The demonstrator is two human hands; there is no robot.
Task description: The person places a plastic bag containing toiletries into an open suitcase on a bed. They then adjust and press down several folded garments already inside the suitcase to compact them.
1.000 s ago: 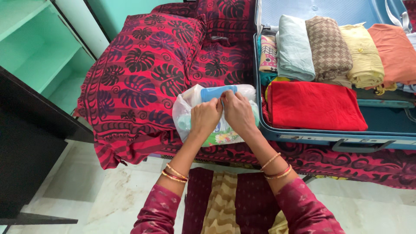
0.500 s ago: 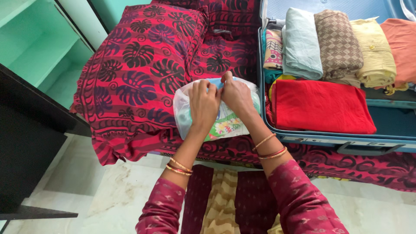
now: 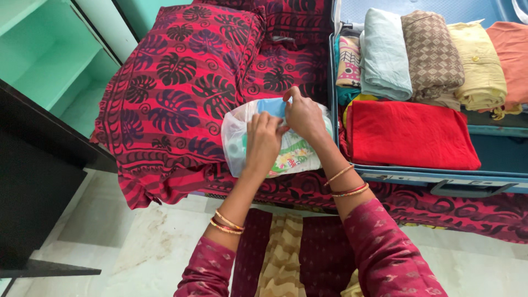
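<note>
A clear plastic pouch (image 3: 236,137) with a blue strip along its top lies on the red leaf-print bed cover (image 3: 181,82), just left of an open blue suitcase (image 3: 440,176). Small items show through the plastic. My left hand (image 3: 263,140) presses on the pouch's middle with fingers pinching the plastic. My right hand (image 3: 303,116) rests on the pouch's upper right and pinches the blue strip at the top edge. Both wrists wear bangles.
The suitcase holds folded clothes: a red piece (image 3: 410,135) in front, pale blue (image 3: 385,52), brown patterned (image 3: 432,52), yellow (image 3: 476,58) and orange behind. A dark cabinet (image 3: 38,181) stands at left, green shelves (image 3: 44,60) beyond it. Pale tiled floor lies below.
Both hands stayed on the pouch. My right hand slid up along the blue strip and my left hand dropped lower onto the plastic. The blue strip shows again.
</note>
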